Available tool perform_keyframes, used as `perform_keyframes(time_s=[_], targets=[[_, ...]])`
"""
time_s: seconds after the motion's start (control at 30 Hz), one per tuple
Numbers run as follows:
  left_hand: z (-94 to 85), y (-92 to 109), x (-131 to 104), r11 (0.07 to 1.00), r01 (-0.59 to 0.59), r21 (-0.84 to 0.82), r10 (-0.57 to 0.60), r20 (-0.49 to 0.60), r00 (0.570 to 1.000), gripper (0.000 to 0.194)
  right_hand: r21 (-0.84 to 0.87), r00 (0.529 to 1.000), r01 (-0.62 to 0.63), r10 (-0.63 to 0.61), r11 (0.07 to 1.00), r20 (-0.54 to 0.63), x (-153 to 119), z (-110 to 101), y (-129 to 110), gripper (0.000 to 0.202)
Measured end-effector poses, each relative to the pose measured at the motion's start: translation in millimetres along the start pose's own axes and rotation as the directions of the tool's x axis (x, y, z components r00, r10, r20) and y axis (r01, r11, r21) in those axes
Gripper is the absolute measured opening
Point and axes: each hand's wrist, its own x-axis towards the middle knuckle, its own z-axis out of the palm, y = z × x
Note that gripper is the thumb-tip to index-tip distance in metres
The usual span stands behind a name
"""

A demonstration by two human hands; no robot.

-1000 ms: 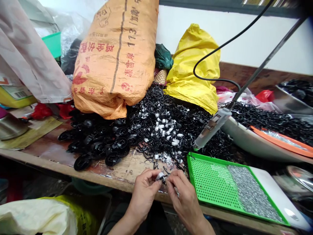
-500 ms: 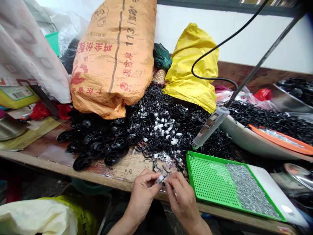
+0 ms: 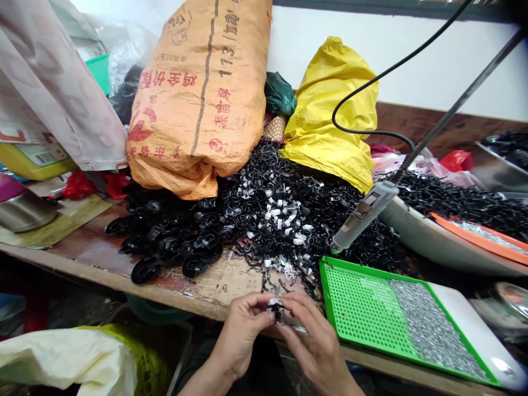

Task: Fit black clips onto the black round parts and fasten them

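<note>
Over the table's front edge, my left hand (image 3: 243,324) pinches a small white and black plastic part (image 3: 275,309) between thumb and fingertips. My right hand (image 3: 315,333) closes on the same part from the other side, index finger on top and thumb below; its fingers partly hide the piece. Just beyond the hands lie loose black plastic strips (image 3: 268,281) and thin metal pins (image 3: 287,267). White plastic pieces (image 3: 280,214) are scattered over a big heap of black clips (image 3: 251,192).
Black round parts (image 3: 177,236) are piled at left. At right lies a green perforated tray (image 3: 358,297) with small metal pieces (image 3: 437,324). An electric screwdriver (image 3: 365,214) hangs above its back corner. An orange sack (image 3: 198,99) and yellow bag (image 3: 330,115) stand behind.
The right hand's fingers have spread and moved onto the part held in the left hand. A black piece now shows against the white one. The view has shifted slightly.
</note>
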Motion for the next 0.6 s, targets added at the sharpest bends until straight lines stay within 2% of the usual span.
perform_keyframes(time_s=[0.1, 0.27, 0.37, 0.43, 0.47, 0.5, 0.53, 0.57, 0.6], targets=[[-2.6, 0.5, -1.3, 0.989, 0.088, -0.115, -0.094, -0.041, 0.995, 0.016, -0.130, 0.992, 0.121, -0.122, 0.984, -0.005, -3.6, 8.8, 0.0, 0.038], [0.2, -2.2, -5.3, 0.979, 0.120, -0.167, -0.131, -0.053, 0.990, 0.014, -0.165, 0.991, 0.130, -0.133, 0.978, -0.010, 1.5, 17.9, -0.6, 0.031], [-3.1, 0.3, -5.5, 0.993, 0.109, -0.052, -0.111, -0.031, 0.993, 0.017, -0.122, 0.997, 0.076, -0.078, 0.990, -0.012, 6.0, 16.8, 4.3, 0.024], [-16.0, 9.2, -2.9, 0.985, -0.017, 0.174, 0.041, -0.134, 0.990, 0.022, -0.116, 0.999, 0.031, -0.035, 0.993, -0.038, 6.4, 15.5, 10.7, 0.021], [-26.1, 16.3, -0.5, 0.931, -0.110, 0.347, 0.196, -0.223, 0.955, 0.025, -0.124, 0.998, 0.012, -0.019, 0.992, -0.052, 5.7, 15.3, 14.2, 0.020], [-38.0, 24.7, 2.5, 0.807, -0.199, 0.556, 0.416, -0.298, 0.859, 0.026, -0.138, 0.998, 0.001, -0.010, 0.990, -0.064, 4.6, 15.4, 17.6, 0.020], [-50.8, 33.6, 5.9, 0.618, -0.222, 0.754, 0.604, -0.276, 0.747, 0.027, -0.153, 0.997, -0.001, -0.010, 0.988, -0.073, 3.3, 15.8, 20.5, 0.021], [-63.2, 42.3, 9.5, 0.421, -0.166, 0.892, 0.732, -0.226, 0.643, 0.029, -0.166, 0.997, 0.006, -0.019, 0.986, -0.077, 2.0, 16.6, 22.7, 0.021], [-74.3, 49.7, 13.0, 0.243, -0.072, 0.967, 0.802, -0.159, 0.575, 0.030, -0.177, 0.997, 0.017, -0.030, 0.984, -0.075, 0.8, 17.6, 24.1, 0.022]])
